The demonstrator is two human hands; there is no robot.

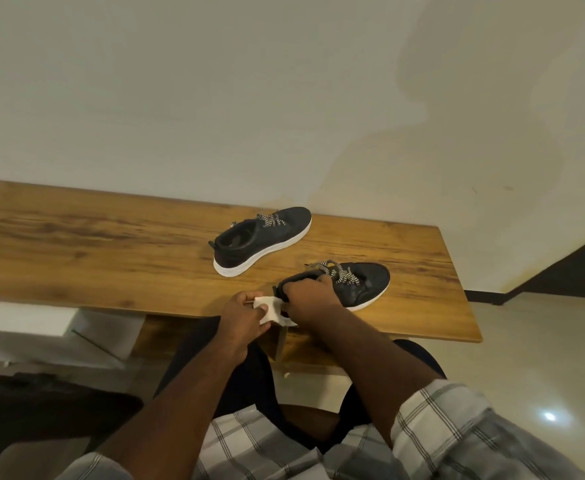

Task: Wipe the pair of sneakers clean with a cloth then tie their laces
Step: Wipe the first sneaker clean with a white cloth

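Two dark sneakers with white soles and black-and-white laces lie on a wooden table [111, 244]. The far sneaker [263, 239] stands alone near the wall, its laces loose. The near sneaker [363, 284] sits at the table's front edge. My right hand [306, 296] grips its heel collar, fingers curled over the rim. My left hand [246, 318] holds a white cloth [270, 308] and presses it against the back of that sneaker's heel. The heel itself is mostly hidden by my hands.
A plain wall rises right behind the table. The table's right end [464, 289] drops off to a glossy tiled floor [543, 358]. A white shelf or drawer unit [52, 327] sits below the table on the left. My knees are under the front edge.
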